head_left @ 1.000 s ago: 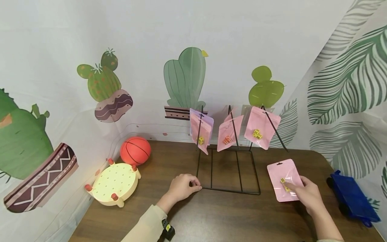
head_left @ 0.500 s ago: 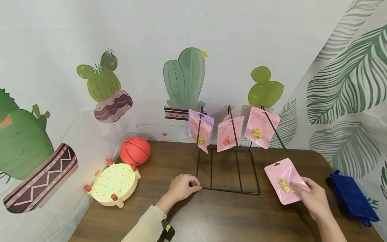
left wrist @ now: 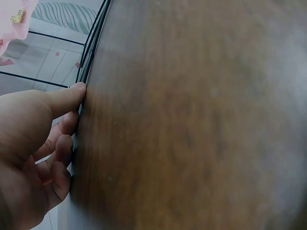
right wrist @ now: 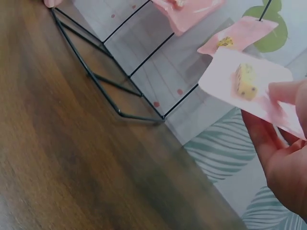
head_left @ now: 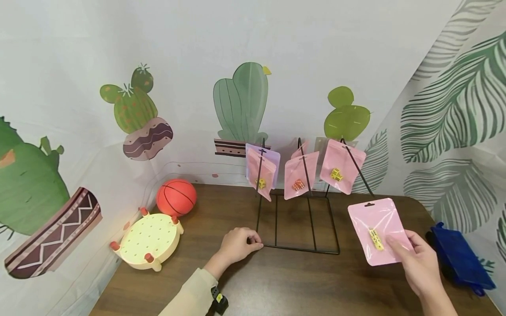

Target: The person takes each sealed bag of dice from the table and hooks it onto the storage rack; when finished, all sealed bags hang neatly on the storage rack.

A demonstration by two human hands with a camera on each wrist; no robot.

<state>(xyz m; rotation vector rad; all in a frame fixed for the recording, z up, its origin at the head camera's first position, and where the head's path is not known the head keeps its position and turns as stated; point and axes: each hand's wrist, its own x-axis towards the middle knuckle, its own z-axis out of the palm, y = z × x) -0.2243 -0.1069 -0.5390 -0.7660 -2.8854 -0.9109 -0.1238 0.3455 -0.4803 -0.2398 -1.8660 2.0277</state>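
Observation:
My right hand pinches a pink zip bag by its lower right side, thumb in front and fingers behind. Yellow dice show through its front, and a hang slot is cut in its top. At the front left corner of the black wire rack, my left hand pinches the base wire between thumb and curled fingers. From the rack's hooks hang a pink bag with yellow dice, a pink bag with orange dice, and a pink bag before a purple one.
On the left of the wooden table stand a red ball with basketball lines and a round cream pegged stand. A blue cart-like object lies at the right edge. Behind is a cactus-printed cloth.
My right hand has lifted the pink bag off the tabletop and tilted it up, shifting slightly right. The left hand stays at the rack's corner.

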